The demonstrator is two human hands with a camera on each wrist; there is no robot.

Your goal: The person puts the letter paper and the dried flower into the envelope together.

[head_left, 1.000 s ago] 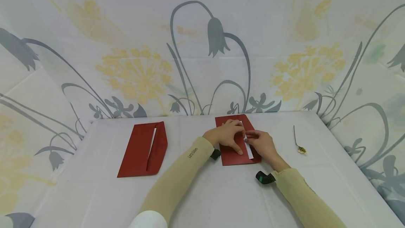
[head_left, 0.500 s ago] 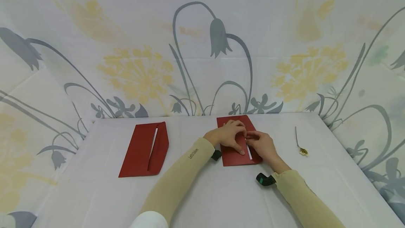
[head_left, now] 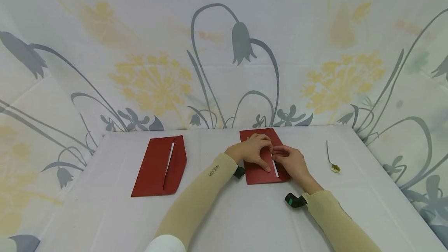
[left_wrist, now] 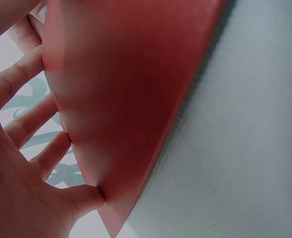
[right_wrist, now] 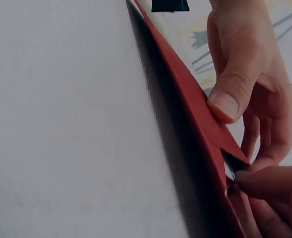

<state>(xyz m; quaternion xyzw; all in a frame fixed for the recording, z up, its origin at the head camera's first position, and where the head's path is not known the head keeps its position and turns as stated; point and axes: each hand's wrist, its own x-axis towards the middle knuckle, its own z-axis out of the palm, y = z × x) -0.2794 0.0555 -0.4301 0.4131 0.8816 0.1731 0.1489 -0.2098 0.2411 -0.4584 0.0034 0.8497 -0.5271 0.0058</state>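
Note:
A red envelope (head_left: 257,174) lies on the table with its flap turned to the right. From its opening shows a narrow strip of a white card (head_left: 275,167). My left hand (head_left: 251,149) rests on the envelope, fingers and thumb spread; in the left wrist view its fingertips press along the red surface (left_wrist: 121,89). At the opening, my right hand (head_left: 291,161) pinches the white card's edge by the thumb, close to the left fingertips. The right wrist view shows the right thumb (right_wrist: 272,182) at the slot; the fingertips behind it are partly hidden.
A second red envelope (head_left: 150,166) lies to the left, with a white strip showing in its slot. On the right lies a dried flower (head_left: 335,168) with a thin stem. A flower-patterned cloth (head_left: 217,49) hangs behind the white-covered table (head_left: 224,213).
The white strip at the envelope's opening has narrowed as the card slid left into the envelope. Both hands keep almost the same place, and the view has shifted slightly.

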